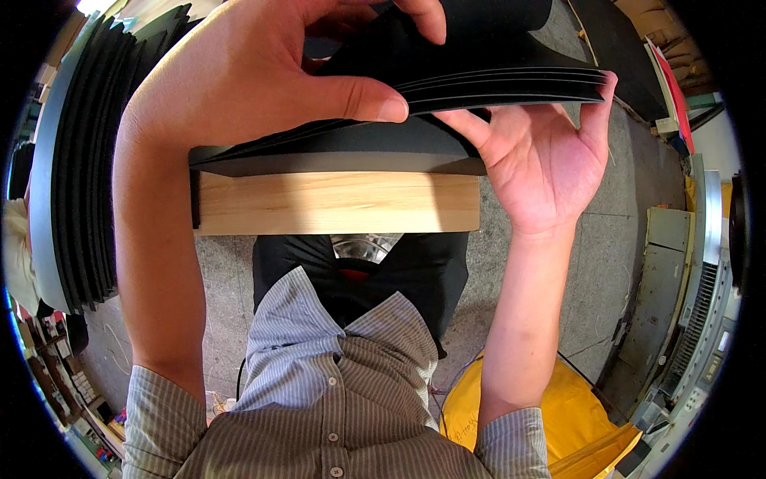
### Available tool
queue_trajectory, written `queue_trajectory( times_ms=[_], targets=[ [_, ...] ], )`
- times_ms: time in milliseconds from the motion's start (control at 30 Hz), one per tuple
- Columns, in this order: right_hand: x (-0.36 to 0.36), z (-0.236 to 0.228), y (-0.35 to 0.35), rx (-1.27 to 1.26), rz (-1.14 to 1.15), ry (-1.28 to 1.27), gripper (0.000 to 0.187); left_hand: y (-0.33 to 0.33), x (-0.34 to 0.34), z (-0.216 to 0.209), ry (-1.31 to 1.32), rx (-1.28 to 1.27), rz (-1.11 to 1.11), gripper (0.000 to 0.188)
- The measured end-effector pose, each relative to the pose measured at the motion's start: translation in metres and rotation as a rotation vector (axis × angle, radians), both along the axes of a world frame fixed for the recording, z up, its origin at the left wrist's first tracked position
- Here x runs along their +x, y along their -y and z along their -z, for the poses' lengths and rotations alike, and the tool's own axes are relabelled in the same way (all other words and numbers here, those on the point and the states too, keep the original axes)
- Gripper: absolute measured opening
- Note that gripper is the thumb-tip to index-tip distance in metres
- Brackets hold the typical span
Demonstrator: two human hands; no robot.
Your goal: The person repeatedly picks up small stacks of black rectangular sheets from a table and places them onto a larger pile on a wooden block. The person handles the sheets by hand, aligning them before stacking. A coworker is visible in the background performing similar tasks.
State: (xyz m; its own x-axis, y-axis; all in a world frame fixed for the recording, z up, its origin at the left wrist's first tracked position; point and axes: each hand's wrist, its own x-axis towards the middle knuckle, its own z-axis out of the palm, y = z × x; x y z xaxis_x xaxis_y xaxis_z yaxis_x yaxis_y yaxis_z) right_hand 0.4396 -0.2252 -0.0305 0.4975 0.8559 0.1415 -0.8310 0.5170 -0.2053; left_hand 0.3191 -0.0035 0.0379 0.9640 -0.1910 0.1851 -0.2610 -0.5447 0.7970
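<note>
In the head view, a bundle of black sheets (511, 89) is held above the near edge of a pale wooden table (339, 203), straight out in front of the wearer. Their pale-lined edges fan slightly apart toward the right, and an upper part bends up into a curl, probably because the hands bear on the bundle from opposite ends. A black pad (343, 150) lies below on the table.

The left hand (279, 68) comes over from the left with its wrist bent inward. It pinches the sheets, the thumb lying along their near edge and a finger curving down above; this seems to keep the leaves from slipping. The other fingers are partly hidden.

The right hand (546, 164) is turned palm up under the right end, its forearm nearly upright, thumb and an outer finger spread wide. The finger meets the right corner, as if cradling and squaring that end; whether the hidden fingers pinch, I cannot tell.

A tall stack of black panels (76, 176) stands at the left, and a yellow bag (463, 407) lies at the lower right.
</note>
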Motion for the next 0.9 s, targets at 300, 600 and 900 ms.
queue_trajectory(
  times_ms=[300, 600, 900],
  targets=[
    [0.000, 0.001, 0.001, 0.034, -0.017, -0.023, 0.069, -0.001, 0.001, -0.010, -0.128, 0.046, -0.035, 0.043],
    [-0.008, -0.009, -0.001, -0.171, 0.105, -0.031, 0.066, 0.006, -0.007, 0.000, -0.050, 0.095, -0.148, 0.043],
    [-0.005, -0.007, -0.001, -0.029, 0.011, -0.049, 0.058, 0.004, -0.005, -0.001, 0.043, 0.183, -0.137, 0.048]
  ],
)
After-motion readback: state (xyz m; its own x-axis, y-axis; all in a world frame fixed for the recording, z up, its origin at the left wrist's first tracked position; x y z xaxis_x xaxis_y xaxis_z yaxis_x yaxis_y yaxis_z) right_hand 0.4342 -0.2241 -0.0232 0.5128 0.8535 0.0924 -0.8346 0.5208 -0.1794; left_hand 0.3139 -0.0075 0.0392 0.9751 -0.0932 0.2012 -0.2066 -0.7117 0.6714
